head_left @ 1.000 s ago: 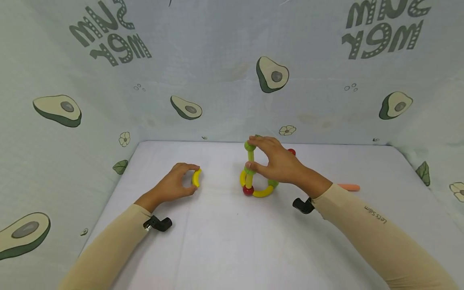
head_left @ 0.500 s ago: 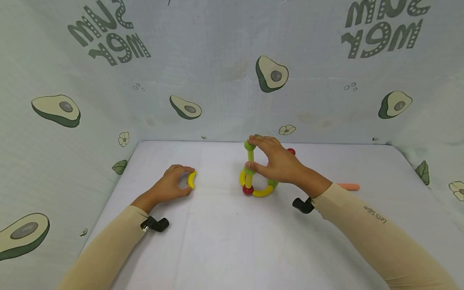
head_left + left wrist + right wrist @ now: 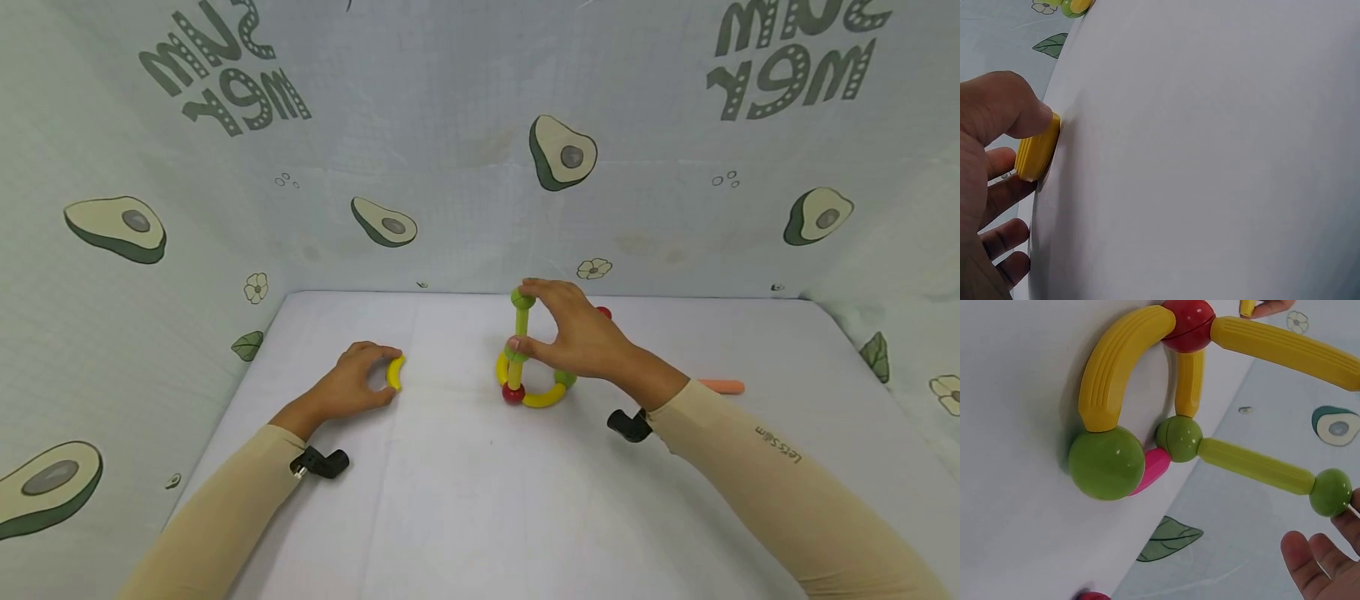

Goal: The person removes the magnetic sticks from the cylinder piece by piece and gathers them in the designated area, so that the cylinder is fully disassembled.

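Left hand (image 3: 341, 388) pinching a curved yellow rod (image 3: 392, 373) by its ends, left of the ball-and-rod frame (image 3: 515, 374), right hand (image 3: 581, 335) holding that frame's top, thumb and fingers spread, orange rod (image 3: 723, 387) right of the frame

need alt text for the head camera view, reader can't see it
A person's left hand pinches a small curved yellow piece, while the right hand grips a ball-and-rod toy frame in green, yellow and red. Both hands are over a white table, where an orange rod shows beside the right sleeve.
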`<move>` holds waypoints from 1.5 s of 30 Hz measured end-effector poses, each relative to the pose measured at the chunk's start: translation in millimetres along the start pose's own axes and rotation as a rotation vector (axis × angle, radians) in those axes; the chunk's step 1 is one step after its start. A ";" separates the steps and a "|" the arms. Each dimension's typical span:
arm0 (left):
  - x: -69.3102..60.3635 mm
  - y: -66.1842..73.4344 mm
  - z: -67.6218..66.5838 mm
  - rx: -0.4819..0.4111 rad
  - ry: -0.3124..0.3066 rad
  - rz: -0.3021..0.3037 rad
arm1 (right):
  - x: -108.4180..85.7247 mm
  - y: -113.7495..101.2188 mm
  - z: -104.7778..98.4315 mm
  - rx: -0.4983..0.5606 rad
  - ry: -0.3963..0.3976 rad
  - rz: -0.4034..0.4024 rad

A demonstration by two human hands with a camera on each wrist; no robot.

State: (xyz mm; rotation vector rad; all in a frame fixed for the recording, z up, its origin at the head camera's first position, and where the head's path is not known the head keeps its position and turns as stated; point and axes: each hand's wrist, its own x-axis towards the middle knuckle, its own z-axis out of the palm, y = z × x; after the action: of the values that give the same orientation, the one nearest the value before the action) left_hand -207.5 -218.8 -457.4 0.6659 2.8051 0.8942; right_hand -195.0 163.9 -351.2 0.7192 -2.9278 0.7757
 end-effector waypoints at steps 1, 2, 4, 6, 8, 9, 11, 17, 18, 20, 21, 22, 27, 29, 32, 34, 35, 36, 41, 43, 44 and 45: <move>-0.2 0.6 -0.2 0.002 -0.002 -0.005 | 0.2 0.4 0.2 0.003 0.004 0.004; -0.4 1.1 -0.4 0.003 -0.003 -0.008 | 0.2 0.8 0.3 0.005 0.007 0.009; -0.7 1.7 -0.5 0.005 -0.002 -0.005 | 0.5 1.5 0.3 0.009 0.009 0.019; -1.0 2.2 -0.9 0.009 0.001 0.002 | 0.8 2.2 0.3 0.010 0.011 0.030; -1.2 3.2 -1.6 0.006 0.003 0.003 | 1.0 3.0 -0.1 0.007 0.010 0.035; -1.3 3.6 -1.8 0.005 0.004 0.006 | 1.1 3.3 -0.3 0.004 0.009 0.035; -1.4 4.5 -2.5 0.002 0.002 0.007 | 1.0 3.6 -0.7 -0.001 0.008 0.036; 0.3 2.9 -3.0 0.004 -0.007 0.005 | 0.4 3.3 -1.6 -0.016 0.010 0.040; 0.5 2.2 -3.0 0.006 -0.007 0.005 | 0.2 2.8 -1.9 -0.017 0.011 0.039; 1.3 1.5 -3.0 0.012 -0.005 0.013 | 0.1 2.1 -2.6 -0.020 0.009 0.037; 1.5 1.4 -2.9 0.015 -0.002 0.018 | -0.1 1.5 -2.9 -0.020 0.009 0.037; 1.7 1.6 -2.9 0.018 0.002 0.025 | -0.2 1.1 -3.1 -0.020 0.007 0.037; 3.6 12.3 -2.7 -0.003 0.034 0.043 | -0.5 0.3 -2.7 -0.029 0.007 0.041; 5.8 21.4 -1.3 -0.023 0.049 0.054 | -0.4 0.6 -2.1 -0.036 0.009 0.042; 10.0 38.3 2.9 -0.039 0.066 0.090 | 0.2 1.4 -1.2 -0.038 0.011 0.037; 13.0 50.7 7.2 -0.041 0.069 0.118 | 0.6 1.3 -0.9 -0.035 0.012 0.032; 14.3 57.1 9.8 -0.042 0.070 0.130 | 0.7 1.5 -0.8 -0.033 0.011 0.029; 15.6 63.8 12.4 -0.048 0.068 0.141 | 0.9 1.7 -0.7 -0.032 0.009 0.026; 24.4 96.2 26.8 -0.117 0.040 0.181 | 1.6 2.7 0.0 -0.020 0.001 0.015; 28.6 107.7 32.8 -0.143 0.019 0.197 | 2.0 3.0 0.5 -0.016 0.007 0.005; 30.7 112.7 36.0 -0.152 0.010 0.207 | 2.2 3.5 1.0 -0.014 0.013 -0.004; 33.0 116.9 39.3 -0.160 0.003 0.222 | 2.3 3.8 1.3 -0.013 0.019 -0.015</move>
State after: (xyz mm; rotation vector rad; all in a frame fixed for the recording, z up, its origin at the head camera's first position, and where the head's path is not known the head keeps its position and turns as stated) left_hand -183.9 -98.5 -421.7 0.9634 2.6615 1.1433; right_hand -198.6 165.2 -353.8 0.7275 -2.9041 0.7578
